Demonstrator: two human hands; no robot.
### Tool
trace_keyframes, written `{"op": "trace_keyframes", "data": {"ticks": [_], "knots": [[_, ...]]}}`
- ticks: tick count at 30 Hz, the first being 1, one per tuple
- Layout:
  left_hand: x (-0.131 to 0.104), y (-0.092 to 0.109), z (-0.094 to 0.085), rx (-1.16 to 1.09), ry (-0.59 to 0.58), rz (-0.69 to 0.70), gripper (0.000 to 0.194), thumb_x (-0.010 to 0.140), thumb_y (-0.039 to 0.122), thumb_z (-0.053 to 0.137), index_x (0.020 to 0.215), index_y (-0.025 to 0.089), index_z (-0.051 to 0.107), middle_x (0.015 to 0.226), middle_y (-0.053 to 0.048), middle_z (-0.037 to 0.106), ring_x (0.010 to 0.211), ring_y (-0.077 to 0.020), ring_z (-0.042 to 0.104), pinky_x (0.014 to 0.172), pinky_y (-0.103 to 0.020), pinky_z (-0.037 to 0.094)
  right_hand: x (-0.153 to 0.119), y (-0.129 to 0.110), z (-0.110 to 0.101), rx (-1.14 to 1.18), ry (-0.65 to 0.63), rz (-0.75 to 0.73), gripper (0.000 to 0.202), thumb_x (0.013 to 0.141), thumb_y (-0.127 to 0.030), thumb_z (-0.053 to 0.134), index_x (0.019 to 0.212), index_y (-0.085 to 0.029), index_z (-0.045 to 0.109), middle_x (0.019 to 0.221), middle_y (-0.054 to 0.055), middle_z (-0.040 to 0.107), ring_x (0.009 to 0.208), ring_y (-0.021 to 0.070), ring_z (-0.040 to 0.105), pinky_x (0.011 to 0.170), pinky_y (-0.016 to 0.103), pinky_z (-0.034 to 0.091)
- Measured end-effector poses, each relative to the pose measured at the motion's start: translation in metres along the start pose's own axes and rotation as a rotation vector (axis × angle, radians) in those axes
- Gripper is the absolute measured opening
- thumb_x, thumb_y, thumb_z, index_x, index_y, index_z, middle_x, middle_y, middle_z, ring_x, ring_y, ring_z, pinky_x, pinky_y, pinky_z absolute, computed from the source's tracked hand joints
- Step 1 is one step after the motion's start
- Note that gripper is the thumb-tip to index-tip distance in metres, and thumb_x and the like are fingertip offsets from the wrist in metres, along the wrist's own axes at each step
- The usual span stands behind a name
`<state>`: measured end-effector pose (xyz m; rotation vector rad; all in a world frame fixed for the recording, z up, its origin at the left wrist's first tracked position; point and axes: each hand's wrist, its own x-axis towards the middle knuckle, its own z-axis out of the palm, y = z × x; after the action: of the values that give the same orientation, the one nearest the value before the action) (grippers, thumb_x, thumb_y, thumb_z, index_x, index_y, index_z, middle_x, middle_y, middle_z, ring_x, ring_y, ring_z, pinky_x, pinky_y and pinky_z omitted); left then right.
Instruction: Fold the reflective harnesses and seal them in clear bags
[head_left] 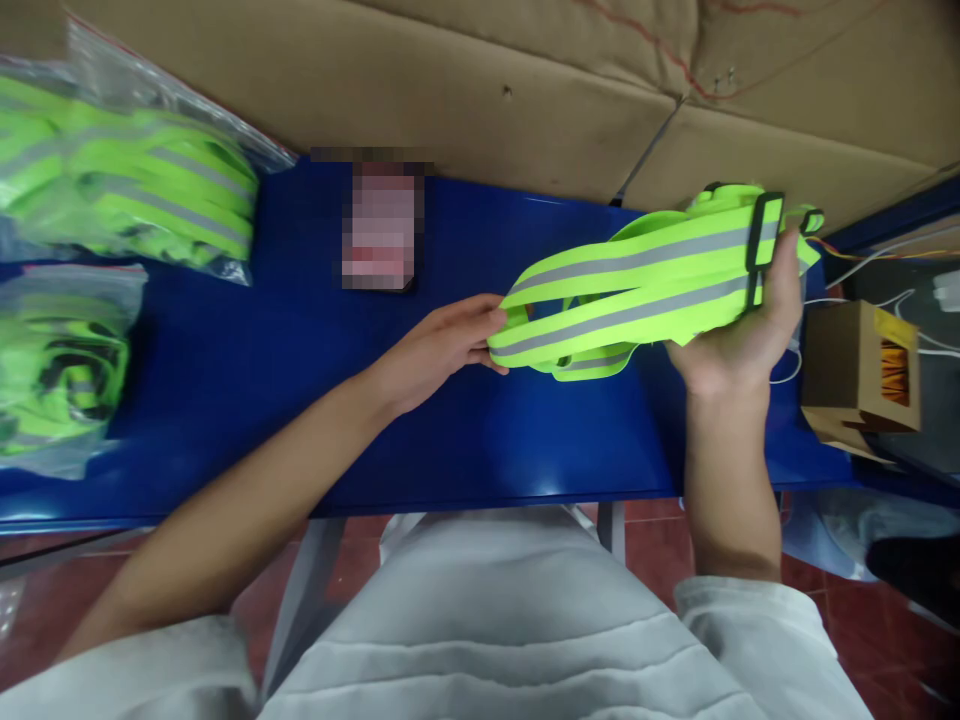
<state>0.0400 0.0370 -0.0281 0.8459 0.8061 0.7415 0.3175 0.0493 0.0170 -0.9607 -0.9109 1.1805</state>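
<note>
A looped bundle of neon yellow-green reflective straps with grey stripes and black buckles is held over the blue table. My right hand grips its right end from below, thumb beside a black buckle. At the other end, my left hand has its fingers closed on the strap loops; some fingertips are hidden behind the bands. To the left lie a large clear bag of similar straps and a smaller bag of straps.
A pixelated rectangular item lies near the back of the table. Cardboard stands along the back edge. On the right are a small open cardboard box and white cables. The table's front edge runs close to my body.
</note>
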Motion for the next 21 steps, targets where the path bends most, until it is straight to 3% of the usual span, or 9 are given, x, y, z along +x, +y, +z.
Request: {"op": "trace_keyframes", "data": {"ticks": [3, 7, 10, 14, 17, 19, 21], "knots": [[-0.003, 0.000, 0.001, -0.024, -0.061, 0.061, 0.055, 0.075, 0.052, 0.092, 0.119, 0.023, 0.077, 0.108, -0.006, 0.075, 0.091, -0.0186, 0.071, 0.080, -0.030, 0.063, 0.001, -0.001, -0.001, -0.029, 0.018, 0.020, 0.023, 0.086, -0.059, 0.069, 0.094, -0.039, 0.076, 0.131, -0.005, 0.077, 0.149, 0.0278, 0.052, 0.116, 0.042, 0.050], [-0.002, -0.001, 0.003, 0.135, 0.091, 0.135, 0.041, 0.072, 0.038, 0.096, 0.104, 0.019, 0.077, 0.098, -0.002, 0.075, 0.077, -0.0136, 0.068, 0.066, -0.023, 0.059, -0.001, -0.001, 0.002, -0.064, 0.052, 0.014, 0.026, 0.083, -0.062, 0.069, 0.099, -0.042, 0.077, 0.131, -0.005, 0.077, 0.153, 0.0305, 0.046, 0.111, 0.049, 0.052], [0.001, -0.002, 0.002, 0.292, 0.179, 0.105, 0.037, 0.078, 0.043, 0.091, 0.098, 0.016, 0.075, 0.088, -0.002, 0.074, 0.070, -0.0133, 0.067, 0.060, -0.023, 0.058, 0.001, 0.003, -0.001, -0.080, 0.058, 0.024, 0.026, 0.086, -0.061, 0.067, 0.100, -0.041, 0.076, 0.134, -0.006, 0.075, 0.152, 0.0286, 0.047, 0.111, 0.048, 0.053], [0.003, -0.007, -0.002, 0.433, 0.125, 0.044, 0.044, 0.084, 0.050, 0.083, 0.108, 0.015, 0.072, 0.101, -0.006, 0.075, 0.085, -0.0191, 0.072, 0.072, -0.029, 0.062, 0.003, 0.010, -0.010, -0.105, 0.028, 0.093, 0.030, 0.083, -0.063, 0.075, 0.102, -0.040, 0.073, 0.121, -0.004, 0.080, 0.144, 0.0296, 0.057, 0.107, 0.047, 0.058], [-0.002, -0.005, -0.003, 0.577, 0.193, 0.266, 0.056, 0.087, 0.045, 0.081, 0.134, 0.021, 0.063, 0.136, -0.011, 0.066, 0.121, -0.0283, 0.066, 0.093, -0.036, 0.060, 0.001, 0.010, -0.011, -0.106, 0.009, 0.141, 0.035, 0.084, -0.066, 0.074, 0.107, -0.040, 0.072, 0.116, -0.003, 0.080, 0.137, 0.0309, 0.063, 0.098, 0.048, 0.064], [-0.011, 0.004, -0.001, 0.727, 0.236, 0.474, 0.069, 0.087, 0.039, 0.081, 0.149, 0.027, 0.053, 0.157, -0.010, 0.051, 0.145, -0.0322, 0.049, 0.114, -0.041, 0.049, -0.004, 0.008, -0.007, -0.107, 0.003, 0.165, 0.038, 0.084, -0.066, 0.074, 0.110, -0.039, 0.072, 0.115, -0.003, 0.079, 0.135, 0.0319, 0.065, 0.095, 0.049, 0.066], [-0.020, 0.017, 0.004, 0.799, 0.233, 0.599, 0.077, 0.089, 0.039, 0.080, 0.157, 0.032, 0.044, 0.169, -0.006, 0.038, 0.155, -0.0333, 0.036, 0.127, -0.044, 0.034, -0.010, 0.005, 0.000, -0.104, -0.008, 0.185, 0.038, 0.083, -0.064, 0.077, 0.110, -0.038, 0.072, 0.115, -0.003, 0.079, 0.133, 0.0326, 0.067, 0.095, 0.050, 0.067]]}}
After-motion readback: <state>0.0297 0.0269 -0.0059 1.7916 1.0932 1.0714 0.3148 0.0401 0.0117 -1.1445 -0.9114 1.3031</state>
